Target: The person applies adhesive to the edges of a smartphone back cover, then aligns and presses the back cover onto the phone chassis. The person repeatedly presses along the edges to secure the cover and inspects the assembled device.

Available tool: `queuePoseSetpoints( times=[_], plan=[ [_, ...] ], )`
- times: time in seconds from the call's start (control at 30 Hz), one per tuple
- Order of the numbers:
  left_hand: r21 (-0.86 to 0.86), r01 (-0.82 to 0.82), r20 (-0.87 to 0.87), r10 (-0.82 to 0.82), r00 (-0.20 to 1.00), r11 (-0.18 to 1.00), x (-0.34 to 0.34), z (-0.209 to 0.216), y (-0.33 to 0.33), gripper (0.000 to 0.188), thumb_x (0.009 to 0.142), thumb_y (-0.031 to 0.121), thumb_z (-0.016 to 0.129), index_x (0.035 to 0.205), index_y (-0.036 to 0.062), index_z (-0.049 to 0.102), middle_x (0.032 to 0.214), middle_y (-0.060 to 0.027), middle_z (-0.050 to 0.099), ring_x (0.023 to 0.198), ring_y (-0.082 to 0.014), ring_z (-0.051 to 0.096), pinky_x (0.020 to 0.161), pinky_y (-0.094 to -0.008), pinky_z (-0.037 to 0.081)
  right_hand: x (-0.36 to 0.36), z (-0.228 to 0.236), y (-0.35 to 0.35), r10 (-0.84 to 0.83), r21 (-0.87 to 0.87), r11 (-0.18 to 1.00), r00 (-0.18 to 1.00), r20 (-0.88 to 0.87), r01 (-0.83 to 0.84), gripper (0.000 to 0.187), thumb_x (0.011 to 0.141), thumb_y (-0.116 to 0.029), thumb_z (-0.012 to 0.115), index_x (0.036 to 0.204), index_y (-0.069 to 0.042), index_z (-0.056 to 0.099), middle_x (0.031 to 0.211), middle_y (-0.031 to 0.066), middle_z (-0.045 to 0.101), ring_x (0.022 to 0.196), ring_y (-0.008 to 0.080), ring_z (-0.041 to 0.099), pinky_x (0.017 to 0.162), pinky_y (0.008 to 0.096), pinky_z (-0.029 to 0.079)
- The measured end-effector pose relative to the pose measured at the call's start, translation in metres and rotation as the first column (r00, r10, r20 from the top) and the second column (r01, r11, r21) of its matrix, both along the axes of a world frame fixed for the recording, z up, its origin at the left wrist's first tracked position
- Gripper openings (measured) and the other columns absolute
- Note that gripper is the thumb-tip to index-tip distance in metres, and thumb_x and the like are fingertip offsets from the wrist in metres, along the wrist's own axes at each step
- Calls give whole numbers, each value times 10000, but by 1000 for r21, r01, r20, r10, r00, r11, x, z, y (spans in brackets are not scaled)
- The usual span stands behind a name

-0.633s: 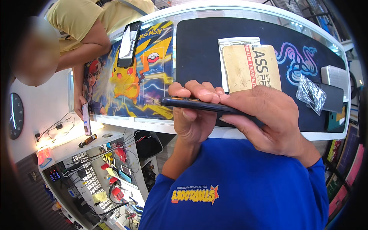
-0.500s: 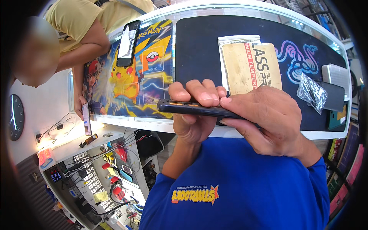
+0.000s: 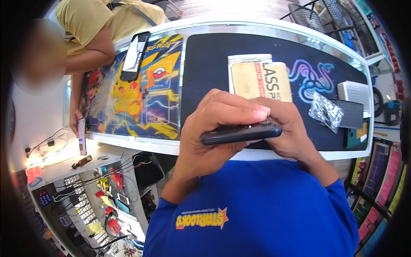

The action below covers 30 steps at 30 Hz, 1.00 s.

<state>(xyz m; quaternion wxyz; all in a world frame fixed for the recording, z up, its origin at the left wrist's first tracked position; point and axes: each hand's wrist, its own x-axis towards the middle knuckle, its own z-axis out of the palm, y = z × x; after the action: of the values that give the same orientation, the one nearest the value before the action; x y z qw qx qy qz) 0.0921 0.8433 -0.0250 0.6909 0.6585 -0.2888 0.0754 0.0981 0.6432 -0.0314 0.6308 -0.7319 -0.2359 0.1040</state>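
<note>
A dark smartphone (image 3: 240, 134), seen along its narrow edge, lies nearly level between my hands above the near edge of the counter. My left hand (image 3: 205, 124) is closed around its left part, with fingers over the far side and thumb below. At the right end my right hand (image 3: 286, 126) grips it too, its fingers partly hidden behind the phone and the left hand. The fingertips of both hands meet over the phone's upper side. Its screen cannot be seen from here. Just beyond my hands, a tan cardboard packet (image 3: 261, 81) lies on a white sheet (image 3: 233, 64).
A black mat (image 3: 205, 64) covers the counter, with a clear plastic wrapper (image 3: 325, 112), dark flat case (image 3: 349, 113) and white box (image 3: 354, 95) at right. Another phone (image 3: 136, 55) rests on a cartoon mat (image 3: 165, 107). A person in yellow (image 3: 87, 25) holds a phone (image 3: 81, 136) at left.
The phone has turned in my hands. My left hand now wraps over its left part, and my right hand has shifted to its right end. The whole view has moved slightly.
</note>
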Motion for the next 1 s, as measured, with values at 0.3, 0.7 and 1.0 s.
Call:
queuePoseSetpoints(
  times=[0.3,0.7,1.0],
  plan=[
    [-54,31,-165,-39,986,998,-10,17,-16,363,957,101,688,1297,-6,623,1226,-177,691,1130,-266,665,1018,-377,504,-14,-22,-5,89,262,964,978,-189,-37,244,981,-125,709,1205,-29,691,1145,54,709,1061,128,623,927,315,497],
    [-109,95,-114,-107,988,989,-12,19,-13,385,1017,218,650,1309,-28,597,1251,-251,682,1147,-264,680,1007,-382,536,-25,-10,2,150,383,924,922,-358,-2,259,980,-108,707,1212,-3,662,1159,64,707,1097,147,644,967,331,518],
    [-382,57,-32,-75,997,922,-14,8,-23,235,1043,82,560,1225,27,421,1297,-350,611,1107,-286,688,950,-380,559,-34,-6,6,64,281,959,949,-308,27,186,973,-119,718,1123,-10,695,1061,66,736,988,122,659,866,300,523]
  ],
)
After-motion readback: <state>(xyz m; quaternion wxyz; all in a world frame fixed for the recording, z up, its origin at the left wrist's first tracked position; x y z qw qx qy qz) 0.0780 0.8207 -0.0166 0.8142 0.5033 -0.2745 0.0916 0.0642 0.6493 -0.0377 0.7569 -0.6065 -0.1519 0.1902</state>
